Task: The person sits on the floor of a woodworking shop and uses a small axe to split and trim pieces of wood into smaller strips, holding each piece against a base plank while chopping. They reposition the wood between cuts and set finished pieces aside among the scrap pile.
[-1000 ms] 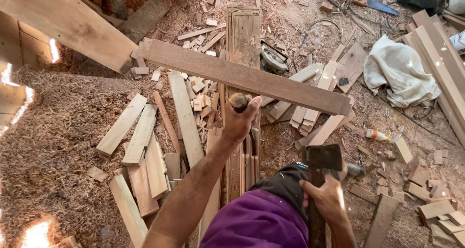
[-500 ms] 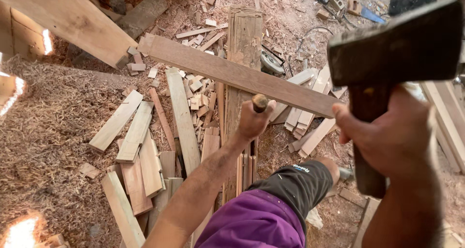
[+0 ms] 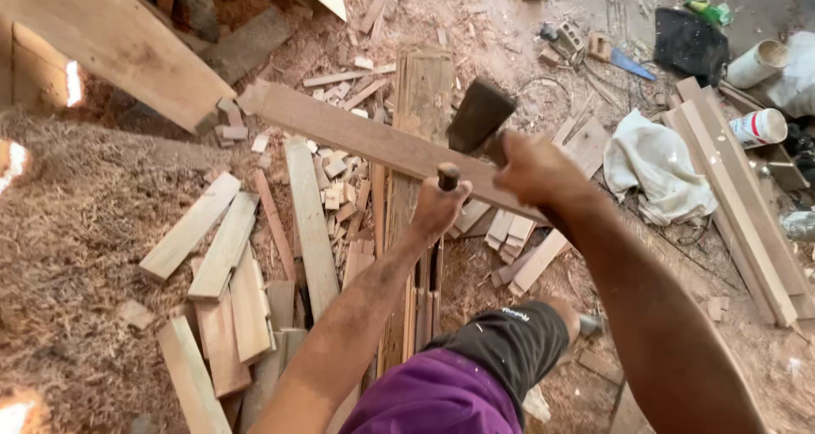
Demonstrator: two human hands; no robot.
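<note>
Gripping a chisel (image 3: pixel 447 177) upright in my left hand (image 3: pixel 437 209), I see its handle top poking above the clenched fist, over a long plank (image 3: pixel 340 128). My right hand (image 3: pixel 535 171) is clenched on a hammer (image 3: pixel 480 116), head just above the chisel. Offcuts (image 3: pixel 225 247) lie on the sawdust-strewn floor (image 3: pixel 76 230).

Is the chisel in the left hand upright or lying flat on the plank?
Upright. The left hand grips the chisel with its butt end pointing up above the fist, over the plank; the mallet is just above it.
</note>
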